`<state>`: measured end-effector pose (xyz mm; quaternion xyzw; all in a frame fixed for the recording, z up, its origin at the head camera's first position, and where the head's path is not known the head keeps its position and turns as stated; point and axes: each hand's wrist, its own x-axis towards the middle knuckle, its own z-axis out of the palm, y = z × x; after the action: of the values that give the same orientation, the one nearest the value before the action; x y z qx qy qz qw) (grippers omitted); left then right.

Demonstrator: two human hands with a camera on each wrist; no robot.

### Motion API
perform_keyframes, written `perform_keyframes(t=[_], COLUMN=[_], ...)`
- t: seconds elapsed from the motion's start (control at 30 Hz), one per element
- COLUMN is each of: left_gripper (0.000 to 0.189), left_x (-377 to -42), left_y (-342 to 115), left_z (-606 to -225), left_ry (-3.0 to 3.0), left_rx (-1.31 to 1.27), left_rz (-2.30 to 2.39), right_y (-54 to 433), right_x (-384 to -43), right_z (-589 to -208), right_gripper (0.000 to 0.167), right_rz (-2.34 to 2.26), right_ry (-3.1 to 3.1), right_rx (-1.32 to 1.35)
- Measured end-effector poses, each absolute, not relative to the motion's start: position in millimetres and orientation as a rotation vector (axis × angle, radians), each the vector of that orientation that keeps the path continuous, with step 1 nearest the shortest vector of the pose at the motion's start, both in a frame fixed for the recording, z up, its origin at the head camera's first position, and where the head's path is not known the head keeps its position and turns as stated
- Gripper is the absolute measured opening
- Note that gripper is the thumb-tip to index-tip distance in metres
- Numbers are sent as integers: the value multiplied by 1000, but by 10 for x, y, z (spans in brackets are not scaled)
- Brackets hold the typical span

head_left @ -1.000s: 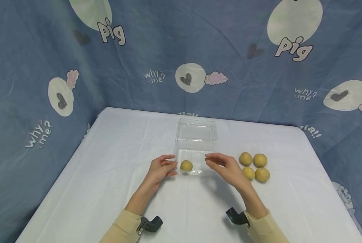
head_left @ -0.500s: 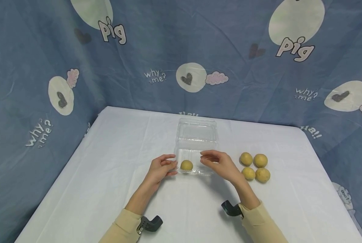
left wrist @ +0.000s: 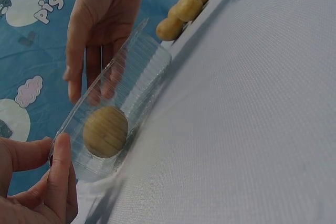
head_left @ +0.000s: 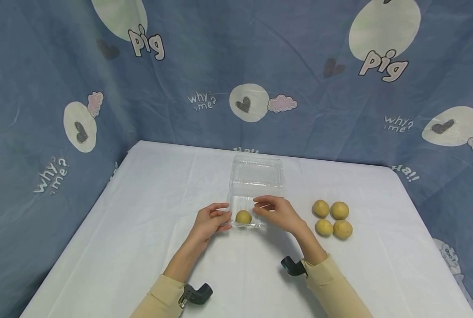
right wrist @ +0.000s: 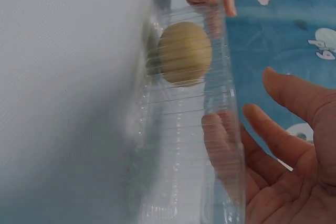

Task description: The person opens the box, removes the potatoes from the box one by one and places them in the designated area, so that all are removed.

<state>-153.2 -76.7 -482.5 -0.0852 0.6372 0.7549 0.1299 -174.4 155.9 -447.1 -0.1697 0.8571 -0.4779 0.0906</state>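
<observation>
A clear plastic clamshell box (head_left: 240,201) lies on the white table with its lid (head_left: 258,171) folded back. One round, yellow-brown potato (head_left: 243,217) sits in the left part of its base. My left hand (head_left: 210,223) pinches the base's left rim between thumb and fingers, as the left wrist view shows. Over the right half of the base is my right hand (head_left: 276,213), fingers loosely bent and holding nothing. In the right wrist view, the right fingers (right wrist: 278,137) reach over the rim, partly seen through the clear wall, apart from the potato (right wrist: 185,54).
Several similar potatoes (head_left: 343,229) sit close together on the table, right of the box. Behind the white-covered table (head_left: 161,176) hangs a blue printed curtain (head_left: 181,119). Each wrist carries a dark camera mount (head_left: 198,294).
My right hand has moved left from the box's right edge to over its base, nearer the potato inside. The left hand stays at the left rim, and the potatoes have not moved.
</observation>
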Motion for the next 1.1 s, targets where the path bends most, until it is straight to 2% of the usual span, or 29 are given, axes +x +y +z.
perform_keyframes(t=[1.1], left_gripper=[39], left_x=[-1548], left_y=[-781], left_z=[-4830], left_ry=[1848], left_rx=[-253], left_rz=[2193], right_y=[1285], right_x=[-1835], right_z=[-4571], right_gripper=[41], right_rz=[-1255], right_ry=[2451], right_rx=[-570])
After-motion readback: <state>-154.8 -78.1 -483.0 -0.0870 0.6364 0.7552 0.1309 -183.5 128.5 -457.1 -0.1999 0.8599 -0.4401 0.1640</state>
